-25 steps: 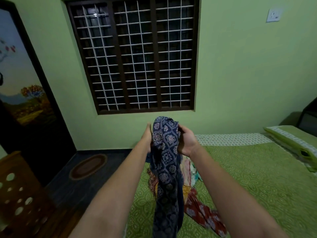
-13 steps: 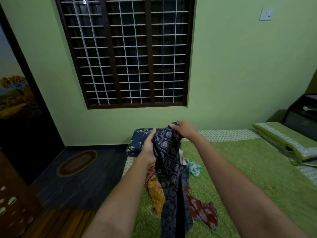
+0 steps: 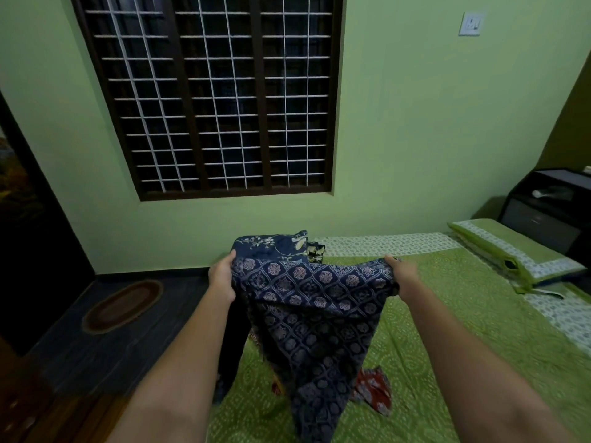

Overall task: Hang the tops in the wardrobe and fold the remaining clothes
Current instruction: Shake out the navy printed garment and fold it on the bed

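Observation:
A navy garment with a pale star-and-lattice print (image 3: 313, 302) is stretched out above the green bed (image 3: 454, 330). My left hand (image 3: 222, 278) grips its left top edge and my right hand (image 3: 401, 274) grips its right top edge, about shoulder width apart. The cloth hangs down between my arms toward the bedspread. Under it lies a red printed garment (image 3: 374, 390), mostly hidden. A folded dark blue floral piece (image 3: 271, 244) lies at the bed's far left corner.
A green pillow (image 3: 511, 254) lies at the bed's right end beside a black cabinet (image 3: 550, 212). A barred window (image 3: 217, 94) fills the wall ahead. An oval rug (image 3: 123, 305) lies on the dark floor at left, near a dark door (image 3: 28, 225).
My hands have moved apart, spreading the bunched navy garment wide. The view has tilted down and the garment now covers most of the coloured clothes on the bed.

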A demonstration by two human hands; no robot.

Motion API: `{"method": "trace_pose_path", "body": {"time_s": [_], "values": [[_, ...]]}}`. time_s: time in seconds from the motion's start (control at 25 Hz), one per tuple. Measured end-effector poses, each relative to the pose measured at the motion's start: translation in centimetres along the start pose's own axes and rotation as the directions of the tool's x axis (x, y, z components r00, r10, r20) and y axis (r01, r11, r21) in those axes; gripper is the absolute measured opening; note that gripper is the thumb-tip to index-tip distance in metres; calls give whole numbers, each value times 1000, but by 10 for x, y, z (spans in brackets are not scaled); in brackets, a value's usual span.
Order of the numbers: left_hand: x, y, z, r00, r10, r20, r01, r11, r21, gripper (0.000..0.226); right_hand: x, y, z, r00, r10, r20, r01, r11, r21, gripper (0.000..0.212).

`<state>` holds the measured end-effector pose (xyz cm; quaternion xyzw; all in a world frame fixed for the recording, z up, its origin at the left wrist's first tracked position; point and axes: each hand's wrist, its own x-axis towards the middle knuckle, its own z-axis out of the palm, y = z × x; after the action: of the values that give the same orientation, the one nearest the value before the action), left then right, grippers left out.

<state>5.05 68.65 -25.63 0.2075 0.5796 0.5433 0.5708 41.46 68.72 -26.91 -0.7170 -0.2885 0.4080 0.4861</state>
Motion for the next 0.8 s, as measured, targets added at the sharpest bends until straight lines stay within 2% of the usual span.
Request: {"method": "trace_pose_path", "body": {"time_s": [0.08,0.12,0.28,0.36,0.48,0.6,0.72,0.8], "values": [[-2,3,-11,984,64,-164,-27,976,214,29,3,3,-14,998,61,-12,-61,998,-8,33],[-7,9,-13,981,105,-163,-57,960,276,19,5,1,-19,996,91,21,-91,996,-19,30],[-16,27,-4,990,135,-40,-121,961,250,16,-9,-41,-15,956,153,248,-145,988,-51,21],[-15,8,8,992,125,23,-124,916,381,20,-26,-62,-3,936,129,327,-106,991,-87,23],[-24,-49,22,989,-92,112,20,851,525,35,-52,-77,21,897,130,423,-106,991,-79,28],[-22,-99,21,959,-262,110,147,788,598,46,-76,-84,32,858,108,501,-88,994,-65,29],[-19,-120,21,964,-253,78,147,757,637,49,-95,-99,28,791,75,607,-115,993,28,21],[-35,-122,27,964,-255,77,150,758,635,43,-105,-114,15,772,-18,635,-110,980,163,21]]}}
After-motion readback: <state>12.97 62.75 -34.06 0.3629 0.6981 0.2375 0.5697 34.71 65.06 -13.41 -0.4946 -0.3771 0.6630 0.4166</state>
